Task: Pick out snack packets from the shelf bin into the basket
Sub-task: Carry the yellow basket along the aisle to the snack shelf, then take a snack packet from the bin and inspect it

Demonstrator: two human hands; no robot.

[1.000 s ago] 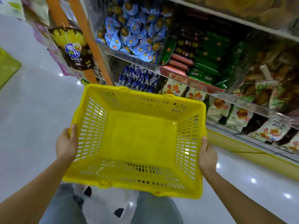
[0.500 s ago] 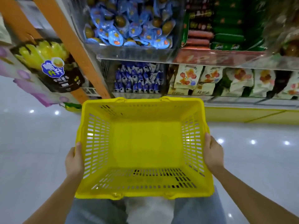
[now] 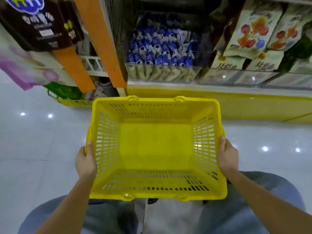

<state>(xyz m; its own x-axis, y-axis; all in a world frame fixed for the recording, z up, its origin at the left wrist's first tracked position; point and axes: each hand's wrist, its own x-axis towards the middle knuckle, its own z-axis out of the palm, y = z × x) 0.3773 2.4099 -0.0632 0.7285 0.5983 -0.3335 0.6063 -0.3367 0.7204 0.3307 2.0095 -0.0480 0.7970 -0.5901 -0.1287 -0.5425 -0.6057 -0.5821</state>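
A yellow basket [image 3: 155, 146] is held in front of the body, above the knees, by both hands. Its left rim is gripped by the left hand [image 3: 85, 162]: the thumb is laid over the edge on the inner side, while the other fingers are wrapped round the outer wall and are mostly hidden. The right rim is gripped in the same way by the right hand [image 3: 227, 157], with the thumb laid along the top edge and the remaining fingers out of sight behind the wall. The basket's slotted walls and plain bottom are seen in full from above. The snack packets [image 3: 160, 49], small and coloured blue and white, are heaped in a shelf bin [image 3: 160, 71] with a clear front, on the lowest shelf straight beyond the far rim of the basket and apart from it. The print on them is too blurred to be read. To the right of that bin, pale bags [image 3: 253, 34] printed with red and orange fruit are stacked behind another clear front. Two slanting orange posts [image 3: 104, 43] are seen to the left of the bin, and a dark bag [image 3: 40, 22] is hung beside them. A yellow plinth [image 3: 236, 105] is set under the shelf, on a glossy pale floor [image 3: 25, 149] dotted with reflected lights.
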